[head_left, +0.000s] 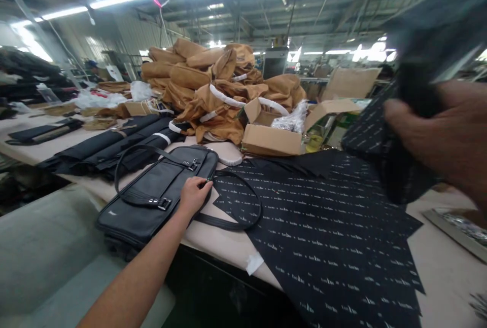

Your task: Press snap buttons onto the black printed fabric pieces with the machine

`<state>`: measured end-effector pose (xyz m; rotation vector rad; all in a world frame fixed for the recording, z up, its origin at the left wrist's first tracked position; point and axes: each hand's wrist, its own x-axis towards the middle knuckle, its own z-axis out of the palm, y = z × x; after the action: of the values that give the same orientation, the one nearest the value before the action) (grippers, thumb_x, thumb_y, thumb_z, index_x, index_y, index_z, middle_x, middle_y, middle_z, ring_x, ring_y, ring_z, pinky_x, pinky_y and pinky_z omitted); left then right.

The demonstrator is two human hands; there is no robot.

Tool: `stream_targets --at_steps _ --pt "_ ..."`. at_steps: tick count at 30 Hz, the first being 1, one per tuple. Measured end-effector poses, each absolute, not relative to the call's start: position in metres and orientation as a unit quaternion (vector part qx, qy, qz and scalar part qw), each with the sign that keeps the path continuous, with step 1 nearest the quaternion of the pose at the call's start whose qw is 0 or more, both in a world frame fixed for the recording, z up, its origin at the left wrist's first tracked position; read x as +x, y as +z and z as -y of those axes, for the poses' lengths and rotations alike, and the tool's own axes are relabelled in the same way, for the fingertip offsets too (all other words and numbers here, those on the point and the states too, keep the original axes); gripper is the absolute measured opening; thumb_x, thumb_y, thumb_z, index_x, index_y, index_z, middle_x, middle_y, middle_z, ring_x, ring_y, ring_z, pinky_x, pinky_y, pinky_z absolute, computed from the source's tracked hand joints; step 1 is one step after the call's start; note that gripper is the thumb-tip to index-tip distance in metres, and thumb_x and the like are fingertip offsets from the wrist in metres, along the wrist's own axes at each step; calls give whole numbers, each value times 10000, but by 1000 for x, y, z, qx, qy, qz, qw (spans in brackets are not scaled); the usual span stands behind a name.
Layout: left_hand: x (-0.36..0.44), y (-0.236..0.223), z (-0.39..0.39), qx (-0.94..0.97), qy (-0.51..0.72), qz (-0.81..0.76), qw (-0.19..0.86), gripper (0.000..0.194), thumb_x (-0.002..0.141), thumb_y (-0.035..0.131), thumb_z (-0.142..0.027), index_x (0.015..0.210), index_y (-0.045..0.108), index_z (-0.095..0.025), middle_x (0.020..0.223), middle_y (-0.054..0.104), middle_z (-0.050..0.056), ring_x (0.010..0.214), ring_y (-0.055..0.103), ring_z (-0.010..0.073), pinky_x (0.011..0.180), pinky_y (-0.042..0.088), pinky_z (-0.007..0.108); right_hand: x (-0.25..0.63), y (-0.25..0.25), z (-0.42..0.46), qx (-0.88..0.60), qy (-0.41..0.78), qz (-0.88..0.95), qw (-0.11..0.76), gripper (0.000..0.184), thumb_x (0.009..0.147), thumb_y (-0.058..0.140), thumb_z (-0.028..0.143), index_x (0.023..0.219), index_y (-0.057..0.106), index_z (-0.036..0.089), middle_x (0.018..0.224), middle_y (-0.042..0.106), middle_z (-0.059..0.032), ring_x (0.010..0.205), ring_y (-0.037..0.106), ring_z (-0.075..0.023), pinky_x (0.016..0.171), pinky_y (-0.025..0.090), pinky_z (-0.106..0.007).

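A black handbag (152, 181) with two looped handles and metal buckles lies on its side at the table's front edge. My left hand (195, 192) is closed on its top edge, thumb and fingers pinched near the zipper. At the upper right, my right hand (445, 130) grips a dark piece with printed lining (369, 130), raised above the table. That piece is smeared by motion, so its full shape cannot be made out. Beneath it spreads a sheet of black fabric (323, 231) with rows of small white print, hanging over the front edge.
A heap of brown bags (213, 79) with white-wrapped handles stands at the back. Beside it is an open cardboard box (272, 139) with clear plastic wrap. Folded black material (110, 140) lies at left. A shallow tray (456, 231) of small shiny parts is at right.
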<state>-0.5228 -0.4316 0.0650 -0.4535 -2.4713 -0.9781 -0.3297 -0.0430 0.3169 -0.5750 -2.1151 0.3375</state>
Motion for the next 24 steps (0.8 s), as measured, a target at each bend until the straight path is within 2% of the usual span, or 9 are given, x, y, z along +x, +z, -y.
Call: stream_targets --at_steps 2,3,5,7,9,11,17,24 --pt "-523 66 431 -158 -359 893 221 210 828 654 -398 816 742 -207 874 743 51 881 632 230 854 499 360 -356 289 73 -153 33 902 401 373 851 631 488 632 539 200 790 656 -103 887 630 -241 722 375 -337" --pt "-523 66 431 -155 -362 892 222 206 823 661 -396 819 742 -207 869 743 49 875 632 228 847 502 358 -374 268 93 -110 58 926 357 331 829 669 413 619 543 191 699 627 -67 746 605 -195 648 344 -310" --pt "-523 66 432 -149 -368 889 227 205 821 667 -399 824 741 -208 863 741 45 867 633 224 838 505 355 -410 218 135 -63 204 946 244 282 820 657 356 620 579 173 595 571 -16 596 530 -144 574 307 -277" --pt "-524 65 434 -150 -372 887 229 212 828 666 -404 820 739 -206 859 739 43 860 634 220 836 508 354 -442 169 176 -70 391 907 141 292 805 631 360 595 573 166 537 527 6 526 486 -123 518 291 -254" --pt "-524 64 435 -159 -372 885 229 209 835 667 -403 833 741 -207 864 739 42 866 634 219 840 509 356 -464 131 207 -91 535 836 83 265 780 631 384 648 597 156 556 555 8 512 496 -124 493 297 -239" --pt "-523 63 435 -178 -370 883 227 190 844 671 -393 851 748 -218 874 740 38 877 632 218 842 507 356 -478 110 224 -99 594 796 57 261 760 635 401 682 607 154 570 568 8 511 498 -123 488 306 -233" --pt "-516 65 426 -285 -335 877 193 98 837 726 -331 886 778 -263 895 756 21 924 615 222 864 475 382 -501 102 219 36 493 868 49 337 793 610 425 596 528 164 546 420 46 543 395 -96 510 250 -225" --pt "-517 62 425 -329 -282 880 194 140 895 659 -291 960 769 -234 959 768 46 935 606 229 851 486 399 -518 93 218 191 435 880 13 257 863 577 323 671 573 152 616 460 44 621 423 -102 587 276 -224"
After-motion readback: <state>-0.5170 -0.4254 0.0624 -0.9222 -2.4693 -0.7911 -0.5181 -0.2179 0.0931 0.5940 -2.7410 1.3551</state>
